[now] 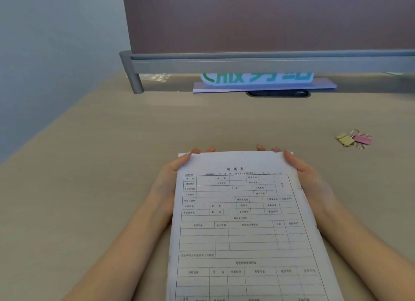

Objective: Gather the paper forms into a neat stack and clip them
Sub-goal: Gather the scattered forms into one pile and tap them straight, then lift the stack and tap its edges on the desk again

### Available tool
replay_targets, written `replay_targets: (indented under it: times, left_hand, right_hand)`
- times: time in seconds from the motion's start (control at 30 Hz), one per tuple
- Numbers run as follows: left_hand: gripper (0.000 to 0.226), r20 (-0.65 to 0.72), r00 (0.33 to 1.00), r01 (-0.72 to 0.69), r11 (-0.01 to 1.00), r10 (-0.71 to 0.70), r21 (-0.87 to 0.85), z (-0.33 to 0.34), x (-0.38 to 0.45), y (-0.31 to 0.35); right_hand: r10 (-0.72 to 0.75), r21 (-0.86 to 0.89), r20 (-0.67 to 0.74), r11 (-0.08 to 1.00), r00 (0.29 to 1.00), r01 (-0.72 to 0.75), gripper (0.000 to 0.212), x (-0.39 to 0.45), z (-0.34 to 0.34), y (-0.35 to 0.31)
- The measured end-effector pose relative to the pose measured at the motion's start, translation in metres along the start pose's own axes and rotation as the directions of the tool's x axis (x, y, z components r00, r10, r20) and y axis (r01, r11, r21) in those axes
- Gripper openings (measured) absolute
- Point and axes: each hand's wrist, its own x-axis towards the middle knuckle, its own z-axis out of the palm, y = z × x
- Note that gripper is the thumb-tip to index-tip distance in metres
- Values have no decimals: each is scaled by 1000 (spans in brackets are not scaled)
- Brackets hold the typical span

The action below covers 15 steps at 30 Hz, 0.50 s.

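I hold the stack of paper forms (pixel 244 224) near me, my left hand (pixel 167 184) and right hand (pixel 312 181) clasping its sides, fingers curled over the far edge. Loosen either and the uneven sheets could fan apart. The binder clips (pixel 353 138) lie far right, so fetching one leaves only one hand holding.

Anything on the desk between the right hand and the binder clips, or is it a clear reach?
Nothing visible. The right hand holds the paper stack by its right edge; the yellow and pink binder clips lie further out to its right, with only bare desk between them.
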Motion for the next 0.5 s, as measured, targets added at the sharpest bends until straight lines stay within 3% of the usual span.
replay_targets:
  times: [0.07,0.13,0.23,0.33,0.43,0.5]
  left_hand:
    - [14,44,999,23,999,-21,-40,6,-3,3]
    - [29,29,1000,-9,1000,9,-2,10,-7,5]
    - [46,60,998,-11,999,8,45,8,-9,7]
    - [45,9,997,71,985,-73,159,5,-18,7]
    - [37,-56,992,122,966,-112,227,-4,-31,4]
    - [32,-60,991,132,957,-121,259,-7,-40,0]
  right_hand:
    - [-11,-1,22,1000,1000,11,8,0,1,0]
    - [-24,-34,11,999,1000,24,5,-4,5,0]
    - [24,-59,28,998,999,-22,49,-4,3,1]
    - [197,-316,-11,930,980,-190,68,-17,3,4]
    - [180,-524,-39,834,983,-174,74,-35,-8,7]
    - [162,-574,-18,806,987,-143,66,-47,-10,11]
